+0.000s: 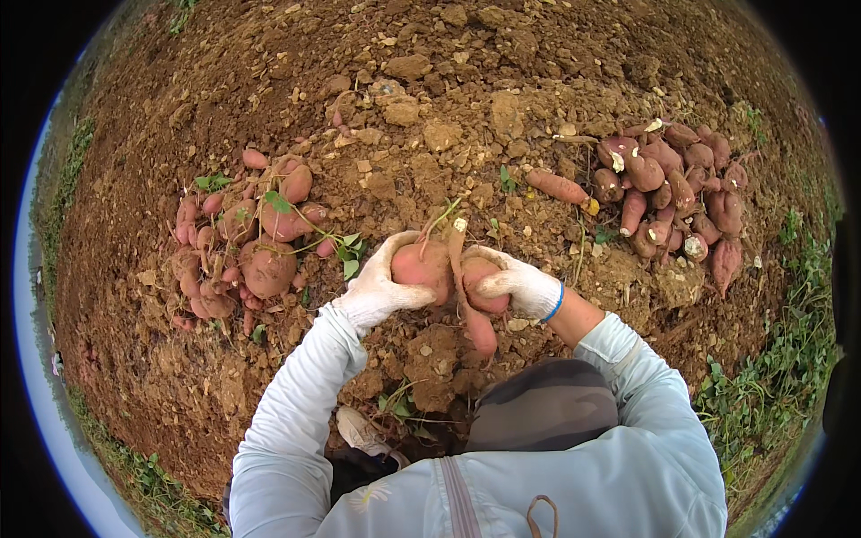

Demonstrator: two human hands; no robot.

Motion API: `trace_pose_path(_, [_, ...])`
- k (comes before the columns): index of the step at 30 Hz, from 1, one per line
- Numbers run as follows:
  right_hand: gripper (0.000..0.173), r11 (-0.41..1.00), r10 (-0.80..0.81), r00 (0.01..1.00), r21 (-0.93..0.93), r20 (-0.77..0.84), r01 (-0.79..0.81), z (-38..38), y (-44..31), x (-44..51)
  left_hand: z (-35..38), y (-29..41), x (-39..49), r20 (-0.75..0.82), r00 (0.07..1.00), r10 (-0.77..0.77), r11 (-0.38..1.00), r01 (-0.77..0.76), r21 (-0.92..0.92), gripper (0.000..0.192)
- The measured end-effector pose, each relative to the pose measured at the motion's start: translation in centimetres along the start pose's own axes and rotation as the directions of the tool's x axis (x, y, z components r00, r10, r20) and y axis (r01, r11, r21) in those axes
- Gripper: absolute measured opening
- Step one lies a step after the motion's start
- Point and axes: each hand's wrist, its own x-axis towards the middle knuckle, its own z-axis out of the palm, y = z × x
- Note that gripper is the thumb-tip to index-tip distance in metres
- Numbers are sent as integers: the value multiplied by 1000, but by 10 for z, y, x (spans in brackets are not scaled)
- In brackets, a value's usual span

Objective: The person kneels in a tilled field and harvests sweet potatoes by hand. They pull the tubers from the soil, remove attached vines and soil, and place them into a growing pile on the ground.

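My left hand [382, 286], in a white knit glove, grips a large round sweet potato [422, 270] with a thin green shoot at its top. In a matching glove with a blue cuff edge, my right hand [514, 284] holds a smaller sweet potato [483, 285]. Between the two hangs a stem [457, 252] with a pale cut top, and a narrow sweet potato [480, 333] points down from the same cluster. Soil clings to the roots. Both hands are just above the ground in front of my knees.
Clustered sweet potatoes [269, 269] with roots and leaves lie at left. A heap of loose sweet potatoes [683, 188] is at right, with a single long one [557, 186] beside it. Clods cover the brown soil [403, 148]. Green vines [773, 376] grow at the right edge.
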Motion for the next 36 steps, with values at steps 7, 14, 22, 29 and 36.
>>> trace_pose_path(7, [66,393,36,953,-873,-301,-290,8,-74,-66,9,7,11,-208,922,327,309,103,945,86])
trace_pose_path(14, [73,865,-241,933,-494,-268,82,-11,-75,-120,20,55,41,-512,859,-16,897,239,373,101])
trace_pose_path(22, [76,910,-415,781,-216,-466,354,-10,-19,-114,97,89,48,259,965,-30,996,50,-71,92])
trace_pose_path(29, [71,705,-263,835,-687,-483,-175,6,-24,-104,111,27,-1,322,913,-251,622,-103,776,58])
trace_pose_path(36, [63,194,-412,692,-799,-592,-568,-65,-87,-223,72,62,6,102,967,-231,521,35,853,57])
